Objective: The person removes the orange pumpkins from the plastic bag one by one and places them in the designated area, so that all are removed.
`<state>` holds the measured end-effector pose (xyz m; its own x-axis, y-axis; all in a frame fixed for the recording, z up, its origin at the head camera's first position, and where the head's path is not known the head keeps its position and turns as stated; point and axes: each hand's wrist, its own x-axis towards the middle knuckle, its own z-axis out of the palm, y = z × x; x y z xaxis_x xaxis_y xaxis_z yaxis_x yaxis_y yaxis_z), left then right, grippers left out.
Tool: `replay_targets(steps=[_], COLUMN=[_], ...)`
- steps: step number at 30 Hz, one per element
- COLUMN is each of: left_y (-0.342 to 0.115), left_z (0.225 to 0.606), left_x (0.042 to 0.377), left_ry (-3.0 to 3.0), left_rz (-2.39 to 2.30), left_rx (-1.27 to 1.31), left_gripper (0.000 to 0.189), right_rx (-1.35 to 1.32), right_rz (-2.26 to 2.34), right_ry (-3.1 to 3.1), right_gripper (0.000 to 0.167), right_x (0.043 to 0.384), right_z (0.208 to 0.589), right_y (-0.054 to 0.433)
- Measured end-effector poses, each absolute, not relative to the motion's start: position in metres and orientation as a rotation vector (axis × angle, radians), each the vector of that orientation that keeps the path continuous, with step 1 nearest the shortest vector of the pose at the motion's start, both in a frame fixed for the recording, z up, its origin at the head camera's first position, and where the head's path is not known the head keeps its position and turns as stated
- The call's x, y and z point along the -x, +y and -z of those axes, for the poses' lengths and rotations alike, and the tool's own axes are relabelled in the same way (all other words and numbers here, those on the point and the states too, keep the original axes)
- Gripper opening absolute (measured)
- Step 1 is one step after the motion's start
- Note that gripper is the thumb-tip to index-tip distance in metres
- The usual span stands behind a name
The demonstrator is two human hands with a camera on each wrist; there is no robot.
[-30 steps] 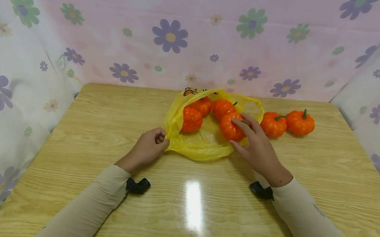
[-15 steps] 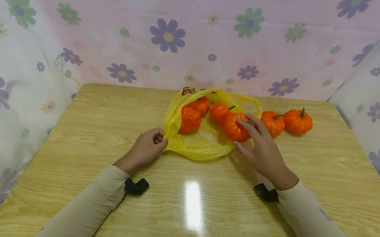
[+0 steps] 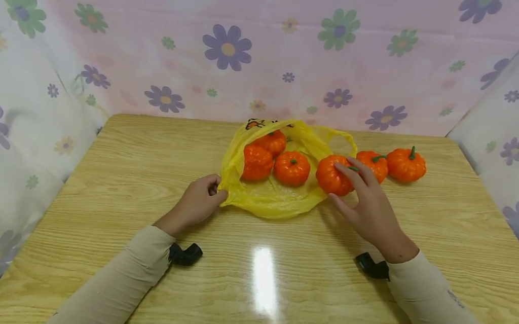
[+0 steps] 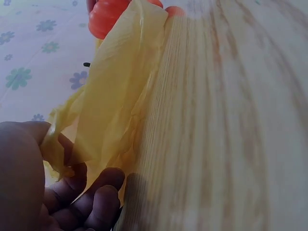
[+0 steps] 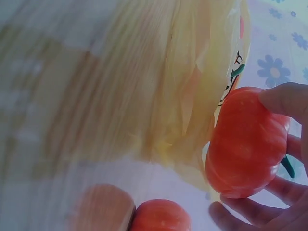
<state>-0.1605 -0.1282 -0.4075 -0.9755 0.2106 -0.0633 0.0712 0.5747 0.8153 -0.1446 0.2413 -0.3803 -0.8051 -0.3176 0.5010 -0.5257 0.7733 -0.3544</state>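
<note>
A yellow plastic bag (image 3: 267, 211) lies on its side with its mouth toward me. Inside it sit three orange toy pumpkins, the nearest pumpkin (image 3: 292, 168) stem up in the middle. My left hand (image 3: 197, 198) pinches the bag's left edge between thumb and fingers, and in the left wrist view the yellow film (image 4: 113, 91) runs up from that grip. At the right side of the mouth my right hand (image 3: 370, 211) holds another pumpkin (image 3: 333, 175), thumb and fingers around it, its green stem toward the palm. The right wrist view shows this held pumpkin (image 5: 245, 144) beside the bag.
To the right of the bag, two more orange pumpkins stand on the wooden table (image 3: 151, 143): one pumpkin (image 3: 371, 163) close behind the right hand, the other pumpkin (image 3: 405, 165) farther right. A flowered cloth (image 3: 264, 96) hangs behind the table and at both sides.
My right hand has moved right with its pumpkin, from over the bag's opening to its right edge. One pumpkin in the bag has rolled toward me and now sits stem up.
</note>
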Motion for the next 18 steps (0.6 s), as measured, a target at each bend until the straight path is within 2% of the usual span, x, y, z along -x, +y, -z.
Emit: replay_targets(steps=[6, 18], left_y=[-0.1272, -0.1278], left_z=[0.4031, 0.4073], left_x=[0.1621, 0.1611], left_ry=[2.649, 2.661], left_rz=[-1.313, -1.328], left_rx=[-0.211, -0.210], left_gripper=[0.012, 0.027], right_rx=[-0.643, -0.662], right_rz=[-0.711, -0.685], right_ry=[-2.584, -2.618], right_gripper=[0.066, 0.065], right_x=[0.1444, 0.1461], right_z=[0.3796, 0.3847], right_y=[0.2431, 0.2459])
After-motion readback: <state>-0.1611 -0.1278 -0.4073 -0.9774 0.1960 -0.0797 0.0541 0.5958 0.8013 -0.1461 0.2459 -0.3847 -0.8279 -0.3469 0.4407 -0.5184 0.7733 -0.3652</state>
